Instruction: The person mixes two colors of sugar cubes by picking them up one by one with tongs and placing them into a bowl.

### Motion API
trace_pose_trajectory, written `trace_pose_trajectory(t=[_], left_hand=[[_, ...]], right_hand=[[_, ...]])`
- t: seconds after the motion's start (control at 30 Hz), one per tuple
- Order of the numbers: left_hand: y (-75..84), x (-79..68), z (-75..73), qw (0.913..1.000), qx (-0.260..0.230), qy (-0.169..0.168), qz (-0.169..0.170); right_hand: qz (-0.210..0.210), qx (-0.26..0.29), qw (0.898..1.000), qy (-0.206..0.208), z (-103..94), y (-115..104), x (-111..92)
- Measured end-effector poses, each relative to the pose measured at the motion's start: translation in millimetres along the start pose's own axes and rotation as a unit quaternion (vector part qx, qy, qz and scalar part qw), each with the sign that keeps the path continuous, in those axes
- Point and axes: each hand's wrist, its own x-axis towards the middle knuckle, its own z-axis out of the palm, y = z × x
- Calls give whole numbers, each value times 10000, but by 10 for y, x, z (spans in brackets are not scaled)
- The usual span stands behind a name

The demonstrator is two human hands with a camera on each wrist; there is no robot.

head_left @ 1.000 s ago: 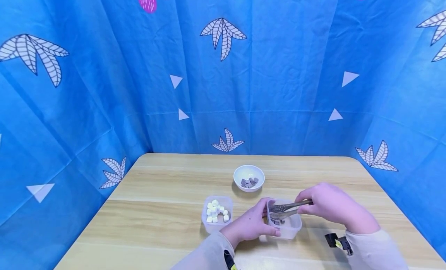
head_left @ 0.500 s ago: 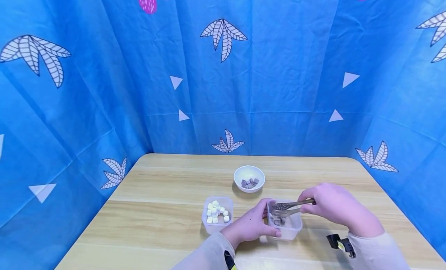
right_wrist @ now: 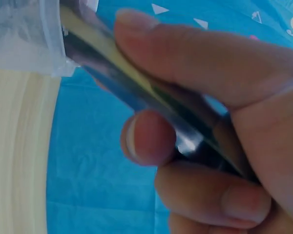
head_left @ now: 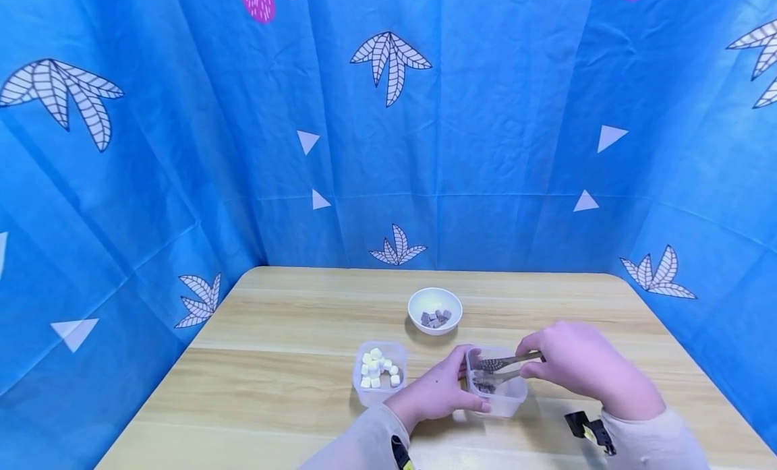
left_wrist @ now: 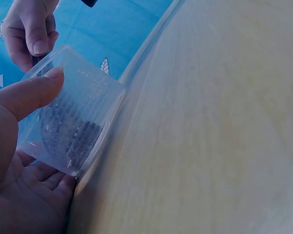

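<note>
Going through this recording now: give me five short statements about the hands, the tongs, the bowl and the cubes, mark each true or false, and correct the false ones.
1. The right hand holds the tongs. True.
2. The white bowl contains grey-brown cubes. True.
3. The left hand grips the white bowl. False: it grips the clear container that the tongs reach into.
4. The white cubes lie in the white bowl. False: they lie in a second clear container.
5. The white bowl stands farther from the person than both clear containers. True.
</note>
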Motion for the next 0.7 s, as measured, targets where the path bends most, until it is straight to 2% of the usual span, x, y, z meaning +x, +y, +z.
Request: trace_pose_trajectory(t=[0.1, 0.4, 0.7], left_hand=[[1, -2, -1, 10000, -9, -13, 9], [-13, 0, 2, 10000, -71, -28, 12], [-21, 3, 1, 10000, 38, -8, -4]], right_hand=[[-106, 70, 9999, 10, 4, 6, -1], [200, 112, 9997, -92, -85, 5, -49], [376, -29, 9992, -144, -71, -99, -55]])
